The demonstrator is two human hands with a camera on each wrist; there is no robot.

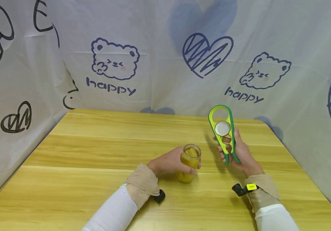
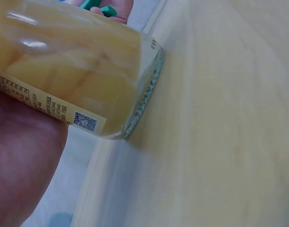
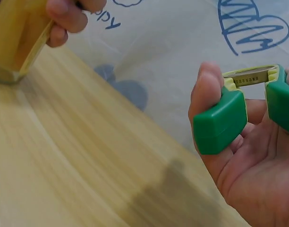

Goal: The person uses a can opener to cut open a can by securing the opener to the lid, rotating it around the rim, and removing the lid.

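Note:
My left hand (image 1: 172, 162) grips a glass jar (image 1: 189, 163) of yellow fruit pieces in liquid; its mouth is uncovered. In the left wrist view the jar (image 2: 73, 66) shows a printed label and its base by the tabletop. To the right, my right hand (image 1: 241, 152) holds a green and yellow jar opener (image 1: 231, 112) above the table, its ringed end pointing away from me. A round metal lid (image 1: 222, 128) sits in one of the opener's rings. The right wrist view shows the green handles (image 3: 220, 123) apart, with fingers around them.
A wooden table (image 1: 102, 138) lies under both hands. White cloth walls (image 1: 159, 38) with drawn bears, hearts and lettering stand behind it and at both sides. Small black cameras (image 1: 241, 190) are strapped to the wrists.

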